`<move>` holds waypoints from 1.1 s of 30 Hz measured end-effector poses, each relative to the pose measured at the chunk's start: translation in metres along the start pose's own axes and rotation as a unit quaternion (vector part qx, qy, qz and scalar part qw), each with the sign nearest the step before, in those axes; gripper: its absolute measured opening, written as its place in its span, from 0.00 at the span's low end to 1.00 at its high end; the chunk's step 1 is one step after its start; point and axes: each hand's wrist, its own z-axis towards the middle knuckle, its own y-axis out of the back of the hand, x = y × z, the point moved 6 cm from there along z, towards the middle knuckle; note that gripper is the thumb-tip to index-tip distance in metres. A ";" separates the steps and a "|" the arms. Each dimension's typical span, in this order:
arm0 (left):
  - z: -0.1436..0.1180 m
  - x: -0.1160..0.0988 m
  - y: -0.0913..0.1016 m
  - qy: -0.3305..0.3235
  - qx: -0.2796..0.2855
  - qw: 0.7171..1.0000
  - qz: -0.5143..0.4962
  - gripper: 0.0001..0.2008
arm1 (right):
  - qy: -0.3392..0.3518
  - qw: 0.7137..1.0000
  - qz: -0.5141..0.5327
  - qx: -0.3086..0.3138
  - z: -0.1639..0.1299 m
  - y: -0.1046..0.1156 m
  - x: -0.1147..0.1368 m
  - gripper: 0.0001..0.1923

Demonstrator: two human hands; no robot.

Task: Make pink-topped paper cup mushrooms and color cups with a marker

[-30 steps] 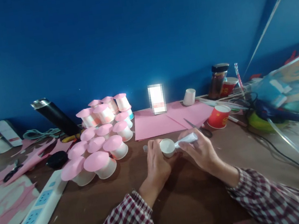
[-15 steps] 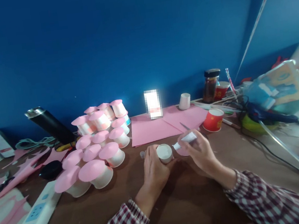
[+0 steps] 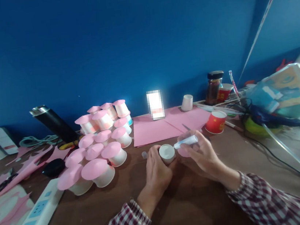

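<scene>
My left hand [image 3: 158,166] is wrapped round a white paper cup [image 3: 167,152], whose round end faces up toward me. Between the fingers of my right hand [image 3: 204,155] is a white glue tube [image 3: 188,141], lying nearly level with its nozzle at the cup's right rim. Partly behind that hand, a pink paper disc [image 3: 183,151] lies on the table. A small clear cap [image 3: 144,155] sits just left of my left hand. To the left stand several upturned paper cups with pink paper cone tops [image 3: 94,168].
Pink paper sheets [image 3: 152,130] lie at the back middle. A red paper cup [image 3: 216,122] and a small white cup [image 3: 186,103] stand to the right. Far left are a power strip [image 3: 38,212], scissors [image 3: 6,180] and a black flask [image 3: 54,123]. Cables and bags crowd the right.
My right hand has brought the glue tube's nozzle to the cup's rim and turned the tube flatter. The whole view has shifted slightly; my left hand keeps hold of the cup.
</scene>
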 end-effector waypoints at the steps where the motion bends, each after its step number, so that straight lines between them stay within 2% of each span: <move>1: 0.000 0.001 0.000 0.003 0.002 1.000 0.000 0.23 | 0.008 1.000 -0.009 0.006 0.000 0.000 0.001 0.09; 8: 0.000 0.001 0.001 -0.011 0.005 1.000 -0.009 0.21 | 0.035 0.995 -0.080 0.043 -0.003 -0.002 0.000 0.11; 18: -0.001 -0.004 0.001 -0.045 0.001 0.999 0.006 0.19 | 0.064 0.990 -0.119 0.040 -0.003 -0.003 0.003 0.10; 26: -0.003 -0.006 0.003 -0.026 -0.004 0.999 -0.021 0.29 | 0.061 0.989 -0.128 0.040 -0.003 -0.002 0.002 0.10; 30: -0.004 -0.008 0.005 -0.015 0.018 0.999 -0.048 0.24 | 0.061 0.990 -0.122 0.045 -0.003 -0.003 0.001 0.10; 33: -0.003 -0.008 0.007 -0.008 0.010 0.996 -0.085 0.21 | 0.067 0.990 -0.121 0.042 -0.003 -0.003 0.003 0.10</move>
